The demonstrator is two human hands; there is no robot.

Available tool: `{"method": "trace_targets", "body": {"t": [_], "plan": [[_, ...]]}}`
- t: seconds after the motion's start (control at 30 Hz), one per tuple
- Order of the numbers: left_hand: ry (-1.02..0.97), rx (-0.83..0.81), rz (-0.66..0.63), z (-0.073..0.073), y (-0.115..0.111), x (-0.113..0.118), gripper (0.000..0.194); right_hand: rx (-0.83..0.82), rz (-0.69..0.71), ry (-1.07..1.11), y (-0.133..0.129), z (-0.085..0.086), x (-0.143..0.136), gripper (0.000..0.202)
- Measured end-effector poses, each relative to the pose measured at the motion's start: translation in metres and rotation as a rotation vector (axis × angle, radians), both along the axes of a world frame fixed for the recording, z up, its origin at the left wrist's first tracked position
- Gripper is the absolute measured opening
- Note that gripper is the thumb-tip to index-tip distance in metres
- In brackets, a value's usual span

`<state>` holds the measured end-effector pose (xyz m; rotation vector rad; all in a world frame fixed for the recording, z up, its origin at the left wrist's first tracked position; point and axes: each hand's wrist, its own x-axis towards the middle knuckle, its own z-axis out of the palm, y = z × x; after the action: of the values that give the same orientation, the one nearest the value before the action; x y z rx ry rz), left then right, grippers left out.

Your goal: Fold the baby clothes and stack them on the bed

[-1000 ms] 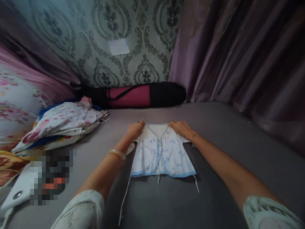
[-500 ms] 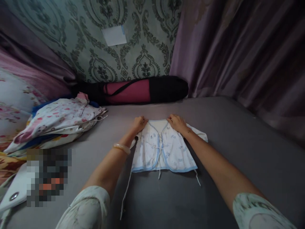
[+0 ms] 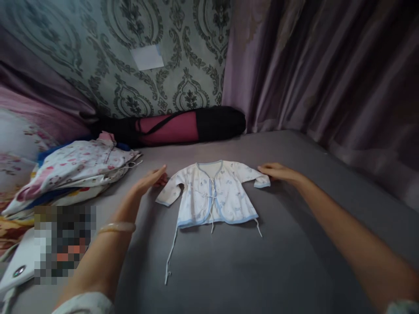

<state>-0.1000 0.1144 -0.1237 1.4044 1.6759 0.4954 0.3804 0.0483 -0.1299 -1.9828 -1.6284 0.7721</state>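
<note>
A small white baby jacket [image 3: 214, 192] with blue trim and tie strings lies front up on the grey sheet [image 3: 229, 266], its sleeves spread to both sides. Just left of the left-hand sleeve is my left hand [image 3: 154, 178], its fingers apart and nothing in it; a pale bangle circles that wrist. My right hand [image 3: 273, 171] is at the other sleeve, fingertips by the sleeve's upper edge near the cuff, fingers stretched out. Whether those fingertips touch the cloth is hard to tell.
Folded patterned clothes [image 3: 81, 163] are piled at the left. Below them lies a white device [image 3: 26, 257] with a cable, beside a pixelated patch. A black and pink long bag [image 3: 176, 127] rests along the wall, and curtains hang at both sides.
Both hands have let go of the jacket's shoulders and moved outward, the left to the left and the right to the right. The sleeves now show spread out. The view has shifted slightly.
</note>
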Motion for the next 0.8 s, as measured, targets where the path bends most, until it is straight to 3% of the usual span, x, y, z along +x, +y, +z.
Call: {"method": "trace_targets", "body": {"t": [0.13,0.23,0.33,0.43,0.57,0.67,0.73,0.8], "plan": [[0.097,0.01,-0.056,0.002,-0.042,-0.021,0.07,-0.05,-0.069,0.052,-0.033,-0.008,0.007,0.047],[0.145,-0.001,-0.127,0.007,-0.064,-0.018,0.068,-0.119,-0.082,0.026,-0.03,-0.012,-0.004,0.062],[0.22,0.054,-0.121,0.005,-0.072,-0.01,0.059,-0.101,-0.079,-0.057,-0.018,-0.016,-0.016,0.066],[0.269,0.059,-0.054,0.0,-0.066,-0.005,0.047,-0.039,-0.038,-0.188,-0.014,-0.012,-0.021,0.056],[0.269,-0.033,-0.069,0.004,-0.049,-0.009,0.031,0.136,0.089,-0.499,-0.022,0.01,-0.018,0.044],[0.148,0.105,0.008,0.01,-0.033,-0.02,0.026,0.344,0.255,-0.821,-0.032,0.025,-0.012,0.035],[0.119,0.186,0.134,0.011,-0.025,-0.028,0.022,0.355,0.373,-0.958,-0.039,0.026,-0.006,0.033],[0.144,0.195,0.214,0.006,-0.02,-0.036,0.02,0.265,0.454,-1.003,-0.044,0.021,0.001,0.033]]}}
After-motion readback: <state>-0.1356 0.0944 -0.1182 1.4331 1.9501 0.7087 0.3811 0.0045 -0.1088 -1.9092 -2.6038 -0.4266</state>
